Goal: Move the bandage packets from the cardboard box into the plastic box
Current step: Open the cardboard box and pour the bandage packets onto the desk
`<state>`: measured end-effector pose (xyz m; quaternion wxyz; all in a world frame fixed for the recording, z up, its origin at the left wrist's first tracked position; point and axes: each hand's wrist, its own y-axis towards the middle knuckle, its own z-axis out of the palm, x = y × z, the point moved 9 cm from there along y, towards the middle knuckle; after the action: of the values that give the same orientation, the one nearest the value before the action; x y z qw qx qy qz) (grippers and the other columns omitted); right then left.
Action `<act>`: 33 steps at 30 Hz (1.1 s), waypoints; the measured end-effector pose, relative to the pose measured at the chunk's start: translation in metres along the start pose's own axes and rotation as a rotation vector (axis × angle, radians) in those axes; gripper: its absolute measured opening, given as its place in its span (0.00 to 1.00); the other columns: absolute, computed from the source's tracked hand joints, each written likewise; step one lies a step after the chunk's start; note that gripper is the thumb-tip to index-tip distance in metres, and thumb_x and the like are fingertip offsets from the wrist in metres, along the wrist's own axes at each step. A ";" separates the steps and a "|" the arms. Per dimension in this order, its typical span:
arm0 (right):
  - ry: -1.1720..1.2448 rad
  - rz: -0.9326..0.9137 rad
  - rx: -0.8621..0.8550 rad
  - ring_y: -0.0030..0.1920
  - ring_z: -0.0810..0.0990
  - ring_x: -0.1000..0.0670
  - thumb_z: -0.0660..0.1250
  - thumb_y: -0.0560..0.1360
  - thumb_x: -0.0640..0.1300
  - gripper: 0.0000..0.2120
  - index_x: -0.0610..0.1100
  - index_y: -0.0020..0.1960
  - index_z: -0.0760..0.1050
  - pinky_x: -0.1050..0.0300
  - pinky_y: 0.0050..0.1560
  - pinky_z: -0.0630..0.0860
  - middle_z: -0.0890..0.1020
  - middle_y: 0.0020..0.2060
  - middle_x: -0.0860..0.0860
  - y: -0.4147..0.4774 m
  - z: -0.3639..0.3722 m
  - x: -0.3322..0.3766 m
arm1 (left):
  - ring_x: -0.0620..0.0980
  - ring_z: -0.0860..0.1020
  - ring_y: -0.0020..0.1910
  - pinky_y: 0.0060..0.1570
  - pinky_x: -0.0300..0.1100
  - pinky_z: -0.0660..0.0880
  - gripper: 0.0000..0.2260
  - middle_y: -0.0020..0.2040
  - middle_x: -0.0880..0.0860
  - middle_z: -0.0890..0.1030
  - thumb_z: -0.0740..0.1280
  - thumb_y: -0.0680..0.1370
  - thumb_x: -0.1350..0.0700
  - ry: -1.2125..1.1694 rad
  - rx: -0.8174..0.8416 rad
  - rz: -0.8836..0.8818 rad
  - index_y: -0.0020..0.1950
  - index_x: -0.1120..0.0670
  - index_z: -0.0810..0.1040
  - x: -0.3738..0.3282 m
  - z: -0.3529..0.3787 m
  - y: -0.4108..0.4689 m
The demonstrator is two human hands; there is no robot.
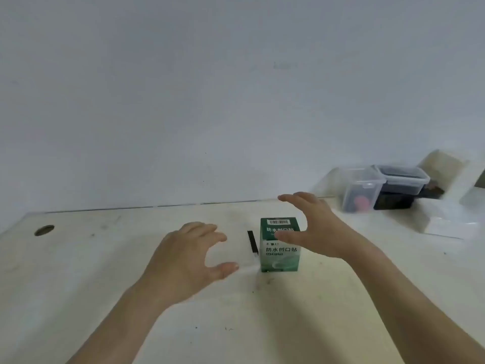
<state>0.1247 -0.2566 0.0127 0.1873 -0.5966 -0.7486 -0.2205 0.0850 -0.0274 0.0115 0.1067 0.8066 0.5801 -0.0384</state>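
Observation:
A green cardboard box [279, 254] with white lettering stands upright on the pale table [105, 271], closed on top. Just left of it is a faint clear plastic box [237, 249] with a black clasp [252, 242]; its outline is hard to make out. My left hand [183, 261] hovers at the clear box's left side, fingers and thumb spread in a wide C, holding nothing I can see. My right hand [315, 227] is open around the cardboard box's upper right, thumb in front of its face and fingers above it. No bandage packets show.
Two lidded plastic containers, one clear [359, 190] and one dark [401, 186], sit at the back right by the wall. White flat items [443, 224] lie right of them. A round cable hole [44, 230] is in the table's far left.

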 end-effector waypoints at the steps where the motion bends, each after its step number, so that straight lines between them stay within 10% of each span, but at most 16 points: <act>1: 0.051 0.014 -0.015 0.76 0.54 0.48 0.74 0.69 0.59 0.39 0.62 0.75 0.59 0.48 0.73 0.59 0.59 0.75 0.53 -0.004 0.007 -0.007 | 0.41 0.53 0.76 0.72 0.43 0.56 0.44 0.77 0.38 0.58 0.45 0.60 0.20 0.022 0.067 -0.026 0.73 0.36 0.63 0.003 0.017 -0.004; 5: 0.297 -0.019 -0.040 0.71 0.61 0.54 0.77 0.69 0.52 0.44 0.58 0.77 0.55 0.57 0.71 0.60 0.62 0.72 0.55 -0.010 0.041 -0.028 | 0.43 0.47 0.78 0.74 0.47 0.49 0.43 0.79 0.41 0.49 0.42 0.63 0.20 0.148 0.007 -0.072 0.76 0.34 0.50 0.006 0.053 -0.018; 11: 0.473 -0.026 -0.278 0.55 0.74 0.58 0.81 0.64 0.43 0.35 0.58 0.64 0.66 0.65 0.52 0.77 0.68 0.59 0.53 -0.032 0.059 -0.043 | 0.52 0.76 0.65 0.61 0.50 0.72 0.26 0.65 0.50 0.79 0.51 0.78 0.34 0.247 -0.392 -0.070 0.65 0.46 0.76 0.004 0.054 -0.033; 20: 0.983 0.010 -0.225 0.44 0.85 0.52 0.74 0.71 0.48 0.19 0.53 0.60 0.75 0.62 0.39 0.80 0.81 0.53 0.48 -0.053 0.067 -0.016 | 0.57 0.78 0.60 0.56 0.52 0.74 0.15 0.62 0.55 0.80 0.67 0.75 0.61 0.239 -0.648 -0.199 0.62 0.56 0.79 0.028 0.050 -0.044; 27: 0.962 0.006 -0.091 0.44 0.84 0.57 0.71 0.74 0.47 0.21 0.60 0.64 0.73 0.61 0.44 0.81 0.83 0.52 0.55 -0.058 0.098 0.012 | 0.39 0.68 0.70 0.69 0.39 0.66 0.19 0.69 0.38 0.72 0.61 0.77 0.43 -0.710 -0.486 0.067 0.68 0.38 0.71 -0.019 0.045 -0.053; 33: 0.943 -0.035 0.089 0.52 0.83 0.57 0.61 0.78 0.41 0.20 0.60 0.66 0.72 0.62 0.51 0.78 0.85 0.52 0.58 -0.062 0.109 0.023 | 0.45 0.79 0.56 0.55 0.45 0.78 0.20 0.55 0.41 0.79 0.72 0.70 0.52 -0.783 -0.461 0.028 0.60 0.38 0.75 -0.028 0.055 -0.053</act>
<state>0.0571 -0.1889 -0.0722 0.5285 -0.4102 -0.6005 -0.4380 0.0297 -0.0488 -0.0440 0.4955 0.6942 0.4785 -0.2089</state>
